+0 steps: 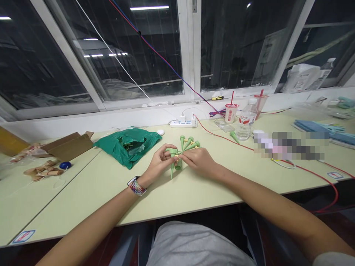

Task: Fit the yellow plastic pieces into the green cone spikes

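Between the thumb and fingers of my left hand (159, 160) is a green plastic watering spike (172, 168), cap up and point down, above the table. My right hand (201, 160) is closed in a pinch at the small yellow valve (176, 158) on the spike's side; its fingertips partly cover that piece. Just beyond my hands several more green spikes (186, 142) lie fanned out with yellow valves on them. Another green tube (179, 167) shows its round end under my fingers. One single green spike (234, 137) lies apart, near the water bottle.
A green plastic bag (127, 146) lies open left of my hands. Further left are a cardboard box (69, 147) and wooden toys (44, 170). At the back stand a power strip (183, 123), a drink cup (230, 112) and a bottle (246, 123). A red cable (213, 135) crosses the right side.
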Demonstrator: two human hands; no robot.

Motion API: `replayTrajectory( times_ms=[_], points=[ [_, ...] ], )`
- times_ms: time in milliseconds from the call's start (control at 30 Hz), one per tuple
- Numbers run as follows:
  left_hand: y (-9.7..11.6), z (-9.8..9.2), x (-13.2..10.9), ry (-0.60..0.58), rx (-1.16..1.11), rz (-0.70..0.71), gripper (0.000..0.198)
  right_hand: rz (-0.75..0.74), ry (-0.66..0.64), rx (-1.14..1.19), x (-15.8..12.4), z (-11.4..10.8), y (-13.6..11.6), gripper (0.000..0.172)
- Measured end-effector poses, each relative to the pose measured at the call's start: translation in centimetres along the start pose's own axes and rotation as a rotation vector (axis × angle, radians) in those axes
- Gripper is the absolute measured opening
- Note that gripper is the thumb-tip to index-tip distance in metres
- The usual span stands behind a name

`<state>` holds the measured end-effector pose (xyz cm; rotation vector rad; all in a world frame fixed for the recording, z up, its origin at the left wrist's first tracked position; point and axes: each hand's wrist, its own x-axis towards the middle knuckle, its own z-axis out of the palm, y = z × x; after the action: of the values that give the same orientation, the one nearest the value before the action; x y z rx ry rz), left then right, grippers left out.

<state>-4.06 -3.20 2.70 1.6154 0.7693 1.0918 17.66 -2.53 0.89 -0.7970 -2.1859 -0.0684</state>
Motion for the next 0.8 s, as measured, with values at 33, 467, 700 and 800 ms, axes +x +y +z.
replayTrajectory(
  times_ms=[33,467,700,800],
  points=[
    [0.0,0.0,0.0,0.003,0.0,-0.002,0.04,0.018,-0.009,0.004,0.0,0.0,0.1,0.045],
    [1.2,0.5,-0.1,0.059,-0.011,-0.001,0.044,0.207,-0.073,0.396,0.3,-0.3,-0.7,0.022],
    [0.7,0.2,0.0,0.029,-0.002,0.013,0.042,0.296,-0.158,0.532,0.5,-0.4,-0.8,0.039],
    [0.4,0.1,0.1,0.01,0.008,0.012,0.043,0.259,-0.124,0.477,0.5,-0.4,-0.9,0.037]
  ],
)
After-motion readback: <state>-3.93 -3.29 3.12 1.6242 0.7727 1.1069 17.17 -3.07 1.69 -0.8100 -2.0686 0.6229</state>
